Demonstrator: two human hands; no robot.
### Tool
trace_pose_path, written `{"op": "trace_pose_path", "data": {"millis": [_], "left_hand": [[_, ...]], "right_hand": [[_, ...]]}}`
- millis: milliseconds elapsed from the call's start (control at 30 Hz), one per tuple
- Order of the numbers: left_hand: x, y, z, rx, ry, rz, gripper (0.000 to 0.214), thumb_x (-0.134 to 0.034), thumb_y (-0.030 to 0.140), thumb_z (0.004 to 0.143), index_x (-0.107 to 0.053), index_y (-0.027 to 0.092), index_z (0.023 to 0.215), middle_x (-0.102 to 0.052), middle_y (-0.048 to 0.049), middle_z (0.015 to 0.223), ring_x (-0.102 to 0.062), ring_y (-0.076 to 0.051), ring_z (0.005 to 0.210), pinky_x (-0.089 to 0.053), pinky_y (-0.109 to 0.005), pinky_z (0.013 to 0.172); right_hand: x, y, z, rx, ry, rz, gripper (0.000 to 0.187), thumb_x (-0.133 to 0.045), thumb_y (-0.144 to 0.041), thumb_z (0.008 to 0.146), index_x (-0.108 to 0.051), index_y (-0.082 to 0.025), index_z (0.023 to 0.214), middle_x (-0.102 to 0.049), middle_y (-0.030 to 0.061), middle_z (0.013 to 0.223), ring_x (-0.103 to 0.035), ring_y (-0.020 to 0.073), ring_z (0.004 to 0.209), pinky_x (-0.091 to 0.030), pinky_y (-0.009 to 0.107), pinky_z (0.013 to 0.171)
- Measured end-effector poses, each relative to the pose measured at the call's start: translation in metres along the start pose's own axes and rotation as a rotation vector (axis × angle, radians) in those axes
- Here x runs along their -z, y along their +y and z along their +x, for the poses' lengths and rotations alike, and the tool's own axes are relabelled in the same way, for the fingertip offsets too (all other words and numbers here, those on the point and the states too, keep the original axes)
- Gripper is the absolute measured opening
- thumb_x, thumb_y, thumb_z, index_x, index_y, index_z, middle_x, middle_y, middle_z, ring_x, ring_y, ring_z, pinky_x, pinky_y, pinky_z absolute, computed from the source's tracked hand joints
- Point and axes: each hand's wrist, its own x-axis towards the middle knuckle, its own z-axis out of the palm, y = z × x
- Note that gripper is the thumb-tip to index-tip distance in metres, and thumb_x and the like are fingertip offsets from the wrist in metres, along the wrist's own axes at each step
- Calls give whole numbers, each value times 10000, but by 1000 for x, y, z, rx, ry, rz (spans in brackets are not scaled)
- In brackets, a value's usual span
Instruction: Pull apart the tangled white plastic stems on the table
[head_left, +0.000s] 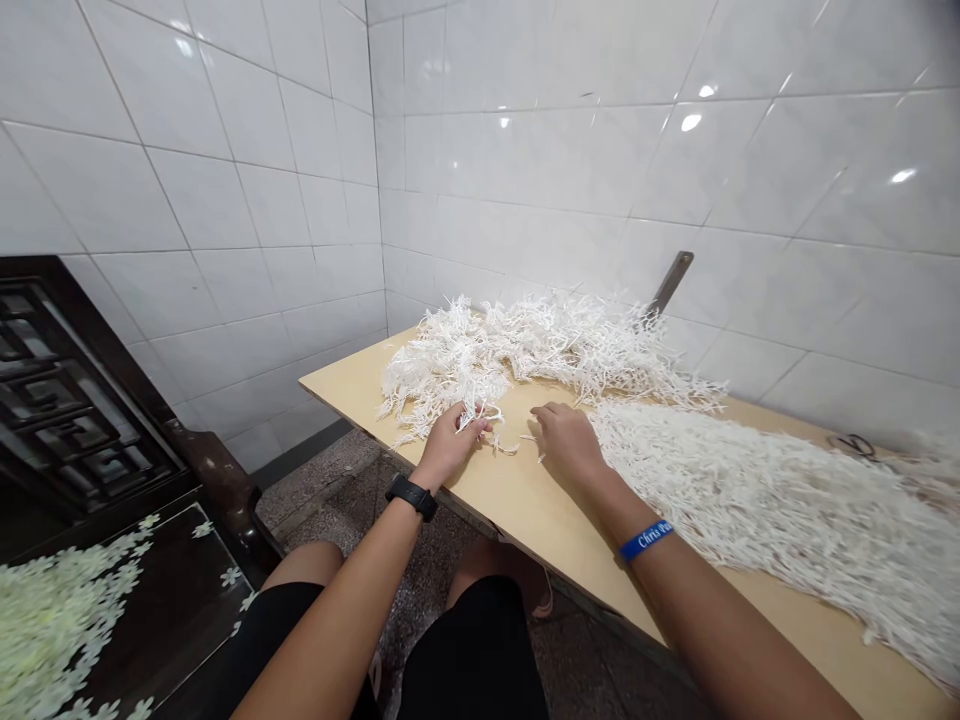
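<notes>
- I am pinching a thin white sprig between the thumb and fingertips of my left hand, my fingers curled closed around it at the near edge of the tangled heap.
- My right hand is resting palm down on the wooden board, just beside the left; I cannot tell whether its bent fingertips are gripping anything.
- A few stray sprig bits are lying on the board between my hands.
- A second, flatter heap is spreading out to the right of my right wrist.
- I am wearing a black watch on the left wrist and a blue wristband on the right.
- Pale flower pieces are lying on dark furniture far left.
</notes>
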Motion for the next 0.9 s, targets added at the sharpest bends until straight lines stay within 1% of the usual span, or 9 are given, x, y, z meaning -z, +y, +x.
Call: {"op": "trace_pose_path", "data": {"millis": [100, 200, 300, 400, 467, 567, 733, 800, 900], "left_hand": [[0, 1, 0, -42, 57, 113, 263, -681, 390, 725, -542, 189, 822, -553, 3, 750, -497, -156, 735, -383, -248, 669], [0, 1, -1, -85, 53, 232, 268, -646, 388, 761, -455, 203, 789, -430, 31, 729, -409, -138, 704, -329, -248, 654], [1, 0, 0, -130, -6, 300, 266, -593, 366, 804, -383, 209, 760, -346, 41, 718, -345, -129, 675, -297, -253, 630], [3, -3, 2, -152, -58, 295, 248, -586, 342, 806, -382, 208, 766, -340, 42, 711, -335, -128, 665, -292, -256, 615], [4, -4, 4, -147, -86, 246, 253, -614, 358, 793, -414, 203, 794, -345, 43, 710, -348, -125, 665, -302, -254, 617], [5, -4, 5, -105, -142, 72, 285, -658, 395, 773, -478, 195, 867, -391, 35, 748, -407, -121, 703, -345, -244, 645], [7, -1, 4, 35, -207, -213, 324, -666, 449, 764, -550, 190, 919, -516, 8, 810, -516, -119, 746, -408, -232, 684], [7, 1, 5, 114, -181, -297, 382, -638, 521, 763, -561, 177, 912, -540, -2, 798, -533, -118, 720, -419, -232, 670], [6, 3, 4, 194, -72, -368, 492, -596, 631, 742, -565, 164, 893, -540, -3, 757, -522, -116, 661, -418, -232, 618]], "right_hand": [[-1, 2, -1, -74, 115, 26, 280, -438, -135, 901, -635, -136, 1100, -657, 134, 1066, -557, 284, 993, -392, 415, 845], [-3, -16, -4, 60, 224, 297, 292, -419, -75, 874, -640, -157, 1046, -660, 105, 998, -577, 242, 952, -445, 373, 826], [-7, -38, -7, 243, 207, 506, 258, -437, -132, 905, -622, -188, 1076, -646, 87, 996, -592, 210, 929, -481, 331, 807], [-12, -50, -8, 252, 148, 569, 242, -465, -190, 923, -601, -206, 1123, -615, 90, 1056, -591, 211, 950, -488, 337, 810], [-15, -51, -8, 210, 125, 617, 239, -471, -190, 923, -595, -211, 1127, -600, 89, 1062, -591, 208, 941, -489, 338, 803], [-18, -46, -6, 163, 101, 687, 271, -480, -167, 912, -582, -219, 1157, -589, 82, 1067, -591, 197, 913, -492, 327, 780], [-23, -40, -4, 128, 105, 738, 308, -488, -134, 886, -598, -234, 1156, -578, 72, 1058, -589, 177, 855, -492, 293, 712], [-25, -40, -4, 128, 125, 725, 305, -493, -109, 866, -618, -228, 1119, -576, 70, 1042, -586, 179, 869, -489, 292, 721], [-25, -42, -5, 168, 142, 705, 273, -479, -87, 858, -655, -213, 1022, -573, 69, 1024, -584, 173, 886, -484, 288, 759]]}}
